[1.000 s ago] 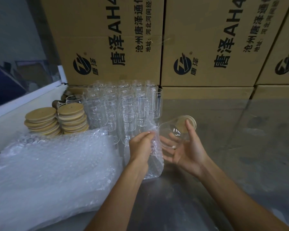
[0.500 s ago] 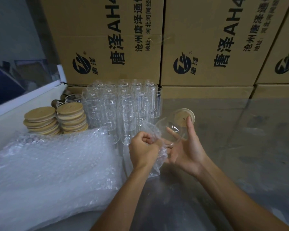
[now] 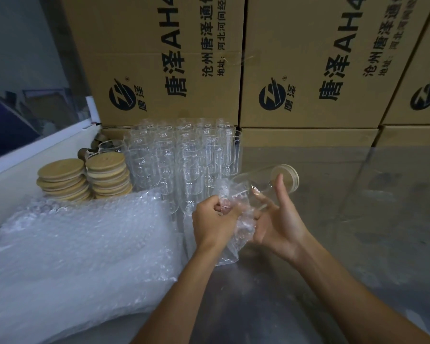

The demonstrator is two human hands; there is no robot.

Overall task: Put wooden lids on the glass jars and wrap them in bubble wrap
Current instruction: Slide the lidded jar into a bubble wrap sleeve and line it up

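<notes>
A crumpled edge of bubble wrap (image 3: 236, 219) is pinched in the curled fingers (image 3: 221, 207) of the left hand (image 3: 212, 223), which is closed into a near fist over the plastic. The sheet is drawn across the base end of a lidded glass jar (image 3: 255, 186), and its loose tail hangs down between the two wrists. The right hand (image 3: 278, 220) is spread wide beneath the jar, with the thumb (image 3: 281, 192) raised straight along the glass towards the lid; the jar seems to be cradled on the extended fingers rather than clasped, though the contact under the wrap is partly hidden. The jar is held tilted in the air, just in front of the standing jars, with its wooden lid (image 3: 287, 178) pointing away to the right.

For this jar, the lidding step is judged done and the wrapping only begun: one end alone is covered, and the lid end is bare.

Much is left. A dense cluster of open glass jars (image 3: 181, 157) stands unlidded against the cardboard boxes (image 3: 308, 63), and two stacks of wooden lids (image 3: 85, 176) wait to their left. A thick pile of bubble wrap sheets (image 3: 72, 244) lies on the worktop (image 3: 358, 232) at the near left. No finished, wrapped jar can be seen anywhere in view, so the work is judged to be at an early stage.
</notes>
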